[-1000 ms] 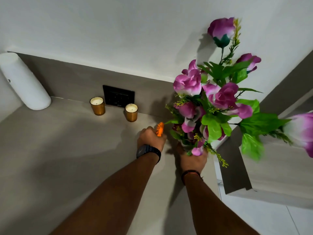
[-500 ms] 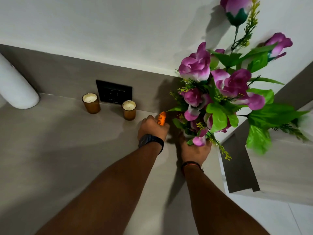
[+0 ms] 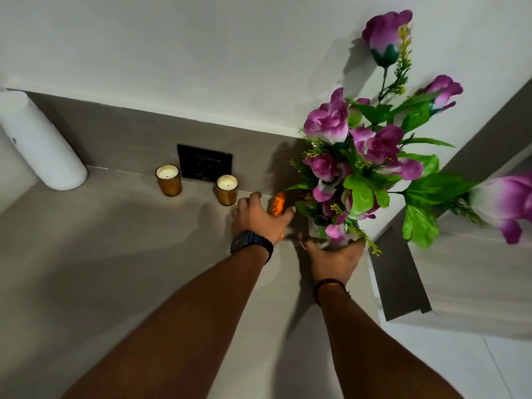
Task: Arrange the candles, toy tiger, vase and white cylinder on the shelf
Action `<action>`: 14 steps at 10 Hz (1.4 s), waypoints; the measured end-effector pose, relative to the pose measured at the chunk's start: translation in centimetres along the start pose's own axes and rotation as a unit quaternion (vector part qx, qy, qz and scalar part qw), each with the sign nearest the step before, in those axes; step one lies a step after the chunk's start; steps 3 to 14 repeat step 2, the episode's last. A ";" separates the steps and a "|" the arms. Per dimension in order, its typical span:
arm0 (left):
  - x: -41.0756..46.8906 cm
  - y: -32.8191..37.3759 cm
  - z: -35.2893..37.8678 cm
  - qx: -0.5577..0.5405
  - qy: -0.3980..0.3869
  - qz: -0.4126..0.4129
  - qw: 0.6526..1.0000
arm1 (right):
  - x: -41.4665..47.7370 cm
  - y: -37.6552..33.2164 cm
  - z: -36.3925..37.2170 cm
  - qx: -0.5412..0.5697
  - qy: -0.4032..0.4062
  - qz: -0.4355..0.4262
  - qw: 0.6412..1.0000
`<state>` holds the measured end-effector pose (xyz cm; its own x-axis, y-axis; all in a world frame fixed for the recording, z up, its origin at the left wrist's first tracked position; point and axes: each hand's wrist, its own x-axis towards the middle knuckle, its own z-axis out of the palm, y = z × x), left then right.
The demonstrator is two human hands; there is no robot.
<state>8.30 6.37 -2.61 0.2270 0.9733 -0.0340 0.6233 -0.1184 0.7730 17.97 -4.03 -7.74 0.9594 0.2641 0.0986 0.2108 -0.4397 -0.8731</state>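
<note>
Left hand (image 3: pixel 257 217) eased, striped orange toy tiger (image 3: pixel 277 203)

On the table (image 3: pixel 86 269), the white cylinder (image 3: pixel 43 145) stands at ten o'clock. The left candle (image 3: pixel 168 180) is at eleven and the right candle (image 3: pixel 227 190) at twelve, both before the wall socket (image 3: pixel 204 162). The toy tiger (image 3: pixel 277 203) is at one, between right candle and vase (image 3: pixel 314 229).

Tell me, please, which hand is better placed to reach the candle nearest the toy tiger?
Left, probably. The left hand holds the toy tiger right beside that candle. The right hand is farther off, holding the vase. The left must let go of the tiger first.
</note>
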 end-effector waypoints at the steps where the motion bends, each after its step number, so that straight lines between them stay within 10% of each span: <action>1: -1.0 0.4 -2.2 0.030 0.008 0.061 0.998 | -0.6 -1.1 -1.6 -0.033 -0.007 -0.005 0.999; 14: -2.0 1.3 -4.6 0.056 0.024 0.125 0.990 | -1.5 -3.5 -3.4 -0.073 0.002 -0.021 0.997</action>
